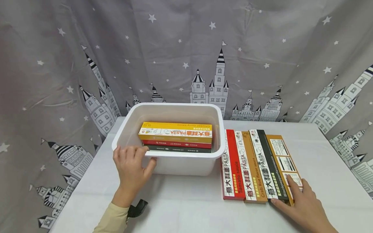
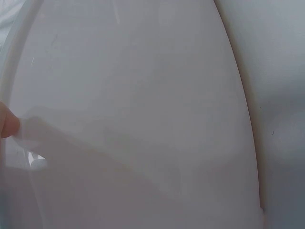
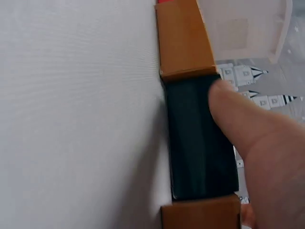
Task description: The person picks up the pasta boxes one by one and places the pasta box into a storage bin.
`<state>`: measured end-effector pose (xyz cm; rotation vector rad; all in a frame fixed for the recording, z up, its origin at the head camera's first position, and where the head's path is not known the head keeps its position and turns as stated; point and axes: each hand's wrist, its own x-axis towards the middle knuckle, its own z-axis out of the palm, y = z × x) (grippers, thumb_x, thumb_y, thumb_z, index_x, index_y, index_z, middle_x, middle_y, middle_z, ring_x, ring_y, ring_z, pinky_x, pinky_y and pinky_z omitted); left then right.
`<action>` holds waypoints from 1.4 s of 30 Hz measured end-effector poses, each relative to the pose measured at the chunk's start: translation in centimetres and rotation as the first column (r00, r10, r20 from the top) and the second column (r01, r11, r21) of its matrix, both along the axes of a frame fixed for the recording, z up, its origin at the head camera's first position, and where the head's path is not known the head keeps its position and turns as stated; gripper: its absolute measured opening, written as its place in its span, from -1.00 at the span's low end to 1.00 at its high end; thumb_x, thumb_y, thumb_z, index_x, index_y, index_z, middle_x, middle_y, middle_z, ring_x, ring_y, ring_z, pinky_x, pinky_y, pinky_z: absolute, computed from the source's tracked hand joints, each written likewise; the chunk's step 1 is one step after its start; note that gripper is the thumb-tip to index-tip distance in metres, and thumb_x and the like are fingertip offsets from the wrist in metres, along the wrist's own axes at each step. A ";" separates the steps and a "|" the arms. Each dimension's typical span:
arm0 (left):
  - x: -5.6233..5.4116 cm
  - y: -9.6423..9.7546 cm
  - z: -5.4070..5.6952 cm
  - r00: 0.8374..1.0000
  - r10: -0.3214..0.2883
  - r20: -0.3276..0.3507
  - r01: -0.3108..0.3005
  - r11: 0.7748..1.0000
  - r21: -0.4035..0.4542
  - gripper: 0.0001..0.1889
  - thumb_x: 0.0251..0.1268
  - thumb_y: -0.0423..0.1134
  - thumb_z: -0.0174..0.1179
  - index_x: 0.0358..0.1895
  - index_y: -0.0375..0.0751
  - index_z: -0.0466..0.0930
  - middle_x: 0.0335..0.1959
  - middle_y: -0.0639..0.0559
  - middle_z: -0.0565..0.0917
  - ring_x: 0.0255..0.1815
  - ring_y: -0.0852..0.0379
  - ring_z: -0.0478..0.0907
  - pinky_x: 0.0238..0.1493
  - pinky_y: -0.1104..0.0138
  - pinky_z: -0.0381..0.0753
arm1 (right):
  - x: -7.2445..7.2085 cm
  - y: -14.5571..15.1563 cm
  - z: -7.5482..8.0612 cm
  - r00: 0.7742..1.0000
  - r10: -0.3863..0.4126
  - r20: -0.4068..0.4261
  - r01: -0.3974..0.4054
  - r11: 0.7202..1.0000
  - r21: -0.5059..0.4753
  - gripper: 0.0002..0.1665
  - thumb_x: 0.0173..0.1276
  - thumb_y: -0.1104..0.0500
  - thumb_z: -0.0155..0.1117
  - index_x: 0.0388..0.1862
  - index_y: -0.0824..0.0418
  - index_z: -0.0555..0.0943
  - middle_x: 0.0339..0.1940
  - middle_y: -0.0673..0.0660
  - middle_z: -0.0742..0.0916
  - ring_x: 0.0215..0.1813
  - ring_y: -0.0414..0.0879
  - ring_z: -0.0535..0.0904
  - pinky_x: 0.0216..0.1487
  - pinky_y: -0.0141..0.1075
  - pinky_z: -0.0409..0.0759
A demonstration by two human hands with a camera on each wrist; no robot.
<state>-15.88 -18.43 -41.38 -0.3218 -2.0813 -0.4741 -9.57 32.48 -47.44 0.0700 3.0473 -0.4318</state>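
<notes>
My left hand (image 1: 132, 165) grips the near-left rim of a white plastic bin (image 1: 180, 165), fingers over the edge and thumb outside. The thumb (image 2: 8, 123) shows at the rim in the left wrist view. Inside the bin lie a yellow chicken curry pasta box (image 1: 176, 132), a red box (image 1: 177, 143) and a dark box (image 1: 177, 149). My right hand (image 1: 304, 202) rests at the near end of the boxes on the right. Its thumb (image 3: 238, 112) touches the black pepper pasta box (image 3: 200, 143); its fingers lie over the brown box (image 1: 278, 145) at the row's right end.
A red tomato sauce pasta box (image 1: 234, 165) and a crab roe pasta box (image 1: 252, 168) lie side by side right of the bin. A black object (image 1: 138, 208) is beside the left wrist. Behind the white table (image 1: 186, 207) hangs a grey castle-print curtain (image 1: 175, 48).
</notes>
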 end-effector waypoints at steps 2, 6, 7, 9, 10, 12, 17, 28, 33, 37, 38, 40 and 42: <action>0.0 0.0 0.0 1.000 -0.001 -0.001 0.001 1.000 0.001 -0.68 0.12 -0.09 0.10 -0.22 -0.31 0.55 -0.34 -0.24 0.50 -0.16 -0.26 0.36 0.28 -0.37 0.12 | -0.2 -0.3 0.1 0.999 -0.019 -0.034 0.018 1.000 -0.010 0.31 0.14 -0.50 0.31 0.51 0.41 0.18 0.29 0.75 0.27 0.14 0.73 0.38 -0.12 0.46 0.50; 0.0 0.0 0.0 1.000 0.004 0.000 -0.004 1.000 -0.002 -0.68 0.12 -0.09 0.10 -0.23 -0.31 0.55 -0.35 -0.24 0.49 -0.17 -0.26 0.36 0.27 -0.38 0.12 | -0.7 -0.7 0.1 0.993 -0.048 -0.109 0.046 0.999 -0.025 0.23 0.13 -0.47 0.34 0.46 0.37 0.24 0.20 0.77 0.36 0.05 0.73 0.45 -0.24 0.41 0.52; 0.0 0.0 0.0 1.000 0.005 -0.001 -0.005 1.000 -0.002 -0.68 0.12 -0.09 0.10 -0.23 -0.31 0.55 -0.35 -0.24 0.50 -0.17 -0.26 0.36 0.26 -0.38 0.12 | -0.9 -0.8 0.1 0.992 -0.058 -0.115 0.055 0.998 -0.026 0.22 0.13 -0.48 0.33 0.45 0.36 0.25 0.18 0.77 0.38 0.03 0.71 0.47 -0.27 0.38 0.52; 0.0 0.0 -0.1 1.000 0.006 0.000 -0.006 1.000 -0.001 -0.68 0.12 -0.09 0.10 -0.23 -0.31 0.55 -0.35 -0.24 0.50 -0.17 -0.26 0.36 0.26 -0.38 0.12 | -1.3 -0.9 0.1 0.991 -0.078 -0.113 0.076 0.997 -0.023 0.22 0.14 -0.50 0.30 0.44 0.36 0.25 0.14 0.77 0.39 0.00 0.69 0.49 -0.29 0.36 0.52; 0.0 0.0 -0.2 1.000 0.006 -0.001 -0.006 1.000 -0.001 -0.68 0.11 -0.09 0.10 -0.23 -0.31 0.55 -0.35 -0.24 0.50 -0.16 -0.26 0.36 0.26 -0.38 0.13 | -1.6 -1.0 0.1 0.990 -0.089 -0.110 0.087 0.996 -0.023 0.22 0.14 -0.51 0.30 0.44 0.35 0.25 0.13 0.76 0.40 0.00 0.68 0.49 -0.30 0.35 0.52; 0.0 0.0 -0.2 1.000 0.006 -0.001 -0.006 1.000 0.001 -0.68 0.11 -0.10 0.10 -0.23 -0.31 0.55 -0.35 -0.23 0.50 -0.17 -0.26 0.36 0.26 -0.38 0.13 | -2.0 -1.2 0.1 0.989 -0.108 -0.100 0.107 0.994 -0.016 0.24 0.15 -0.53 0.26 0.46 0.36 0.24 0.12 0.75 0.40 0.01 0.66 0.49 -0.31 0.34 0.51; 0.0 -0.1 -0.3 1.000 0.009 -0.001 -0.009 1.000 -0.003 -0.69 0.11 -0.10 0.10 -0.24 -0.30 0.55 -0.35 -0.23 0.50 -0.16 -0.26 0.37 0.26 -0.38 0.13 | -2.6 -1.6 0.0 0.988 -0.131 -0.083 0.133 0.991 0.020 0.27 0.18 -0.56 0.18 0.51 0.37 0.19 0.13 0.75 0.38 0.03 0.65 0.47 -0.30 0.33 0.51; 0.1 -0.2 -0.2 1.000 0.013 -0.003 -0.013 1.000 -0.007 -0.68 0.12 -0.09 0.09 -0.24 -0.30 0.55 -0.35 -0.23 0.50 -0.17 -0.26 0.36 0.26 -0.37 0.13 | -2.5 -1.7 -0.1 0.990 -0.129 -0.057 0.132 0.990 0.050 0.08 0.30 -0.25 0.27 0.55 0.37 0.12 0.15 0.76 0.34 0.08 0.69 0.40 -0.14 0.38 0.49; 0.0 -0.2 -0.2 1.000 0.011 -0.006 -0.011 1.000 -0.009 -0.69 0.12 -0.10 0.09 -0.23 -0.29 0.55 -0.35 -0.22 0.50 -0.17 -0.25 0.37 0.26 -0.37 0.14 | -2.6 -1.8 0.1 0.990 -0.140 -0.010 0.140 0.987 0.072 -0.02 0.33 0.00 0.19 0.59 0.37 0.05 0.15 0.76 0.32 0.05 0.65 0.41 -0.15 0.32 0.51; 0.0 -0.2 -0.1 1.000 0.012 -0.002 -0.012 1.000 -0.015 -0.69 0.13 -0.09 0.09 -0.22 -0.30 0.55 -0.35 -0.22 0.50 -0.16 -0.25 0.37 0.27 -0.37 0.13 | -2.7 -1.8 0.3 0.985 -0.161 0.062 0.156 0.984 0.085 0.01 0.33 0.02 0.13 0.61 0.36 -0.05 0.12 0.77 0.31 0.01 0.59 0.42 -0.18 0.26 0.53; 0.0 -0.2 -0.1 1.000 0.011 -0.003 -0.011 1.000 -0.014 -0.69 0.13 -0.10 0.09 -0.22 -0.30 0.55 -0.35 -0.22 0.50 -0.16 -0.25 0.37 0.27 -0.36 0.14 | -2.7 -1.8 0.4 0.983 -0.164 0.082 0.157 0.984 0.088 0.02 0.32 0.01 0.13 0.61 0.36 -0.05 0.10 0.77 0.32 -0.01 0.57 0.42 -0.20 0.24 0.53; 0.0 -0.2 0.0 1.000 0.009 -0.002 -0.009 1.000 -0.014 -0.69 0.13 -0.09 0.09 -0.22 -0.30 0.55 -0.35 -0.23 0.50 -0.16 -0.25 0.37 0.27 -0.36 0.14 | -2.8 -1.7 0.6 0.979 -0.170 0.113 0.161 0.983 0.091 0.03 0.29 0.00 0.15 0.60 0.37 -0.02 0.07 0.77 0.33 -0.06 0.53 0.43 -0.25 0.20 0.54; 0.0 -0.2 0.0 1.000 0.009 -0.001 -0.009 1.000 -0.015 -0.69 0.13 -0.09 0.09 -0.23 -0.30 0.55 -0.35 -0.23 0.50 -0.16 -0.25 0.36 0.26 -0.36 0.14 | -2.9 -1.8 0.8 0.975 -0.181 0.127 0.172 0.982 0.082 0.04 0.25 -0.01 0.19 0.58 0.38 0.02 0.05 0.76 0.35 -0.09 0.51 0.45 -0.29 0.17 0.55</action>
